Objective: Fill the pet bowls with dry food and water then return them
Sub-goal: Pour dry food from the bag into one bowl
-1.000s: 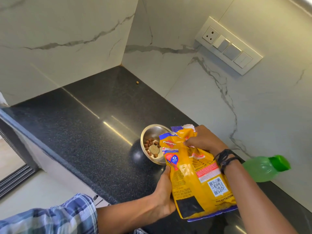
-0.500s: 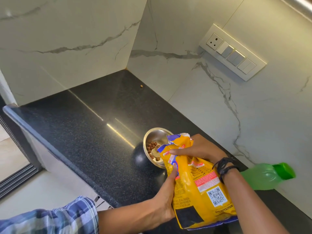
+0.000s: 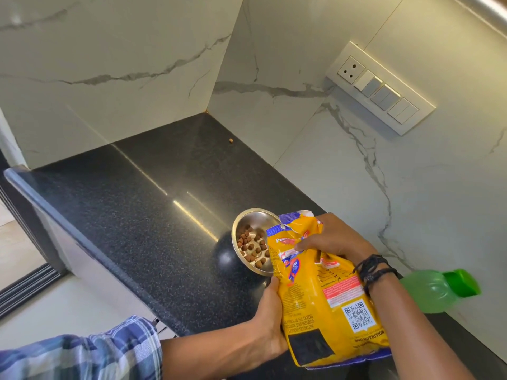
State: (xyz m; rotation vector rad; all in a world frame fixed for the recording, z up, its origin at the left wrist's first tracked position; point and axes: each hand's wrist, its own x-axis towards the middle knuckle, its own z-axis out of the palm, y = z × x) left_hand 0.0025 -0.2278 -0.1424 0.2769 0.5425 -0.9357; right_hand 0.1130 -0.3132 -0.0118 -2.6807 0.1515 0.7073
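Note:
A steel pet bowl [image 3: 248, 220] stands on the black granite counter [image 3: 131, 215] with brown kibble [image 3: 251, 246] across its bottom. Just right of it, partly covering its rim, is a yellow bag of dog food [image 3: 323, 303], tilted with its torn top toward the bowl. My left hand [image 3: 270, 316] grips the bag's lower left edge. My right hand [image 3: 326, 237] clutches the bag near its top, with black cords around the wrist. A green water bottle [image 3: 428, 289] with a green cap lies behind my right forearm by the wall.
One stray kibble piece [image 3: 231, 141] lies near the back corner of the counter. Marble walls close the counter at the back and right, with a switch panel [image 3: 380, 87] on the right wall. The counter's front edge [image 3: 68, 229] drops to a pale floor at left.
The bag's top has drawn back to the right, uncovering more of the bowl. More kibble shows in the bowl than one second ago. My left hand has slid lower along the bag's edge.

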